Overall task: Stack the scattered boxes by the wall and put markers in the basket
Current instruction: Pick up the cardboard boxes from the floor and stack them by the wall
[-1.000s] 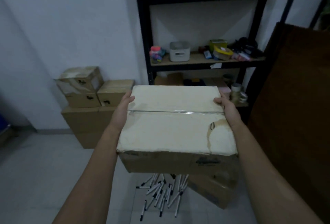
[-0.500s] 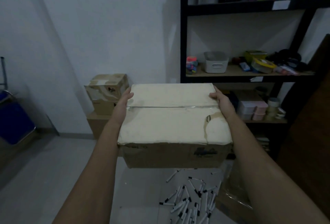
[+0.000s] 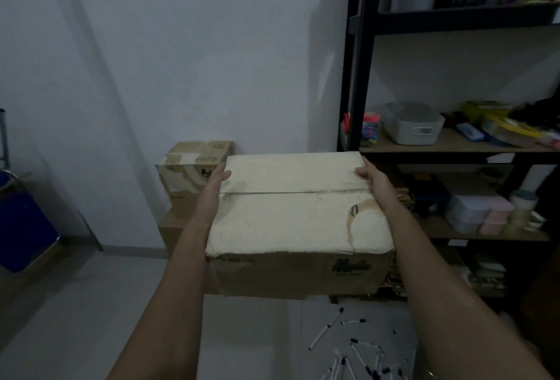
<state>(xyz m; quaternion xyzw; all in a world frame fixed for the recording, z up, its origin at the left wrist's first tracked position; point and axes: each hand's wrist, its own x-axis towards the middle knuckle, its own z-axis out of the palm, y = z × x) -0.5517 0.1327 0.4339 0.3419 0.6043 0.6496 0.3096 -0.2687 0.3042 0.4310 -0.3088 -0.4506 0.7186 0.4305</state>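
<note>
A large cardboard box (image 3: 298,213), its pale top taped across the middle and stained near the right edge, is held in the air at chest height by both hands. The left hand (image 3: 215,181) is clasped on its left edge, thumb on top; the right hand (image 3: 374,178) is clasped on its right edge likewise. Beyond it, by the white wall (image 3: 197,61), smaller stacked boxes (image 3: 191,167) are partly hidden. Markers (image 3: 351,349) are scattered on the floor (image 3: 75,304) below. To the right, a black shelf unit (image 3: 357,76) carries a grey basket (image 3: 415,126); its contents cannot be made out.
</note>
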